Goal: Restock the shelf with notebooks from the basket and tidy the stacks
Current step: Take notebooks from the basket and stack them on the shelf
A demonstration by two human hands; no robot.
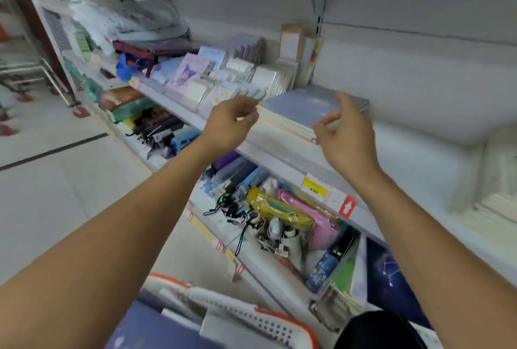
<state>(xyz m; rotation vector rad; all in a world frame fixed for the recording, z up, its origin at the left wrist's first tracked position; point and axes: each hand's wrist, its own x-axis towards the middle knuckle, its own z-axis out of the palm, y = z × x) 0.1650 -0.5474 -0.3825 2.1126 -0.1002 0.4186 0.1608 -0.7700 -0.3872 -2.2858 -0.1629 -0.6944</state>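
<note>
— At the shelf edge, what has each grip got?
— Nothing. The right hand (345, 131) hovers with loosely curled fingers at the near right corner of the notebook stack (305, 109); the left hand (232, 121) hangs half-curled just left of it.
— Where are the notebooks?
— Stacked flat on the white shelf (419, 158). More lie in the orange-rimmed basket (251, 318) below.

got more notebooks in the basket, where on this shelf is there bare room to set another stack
Bare shelf lies right of the notebook stack, running to the white stacks at the far right. A narrow bare strip fronts the stack. Left of it is crowded: small packs overlap up to the stack's edge, where the left hand hovers.
</note>
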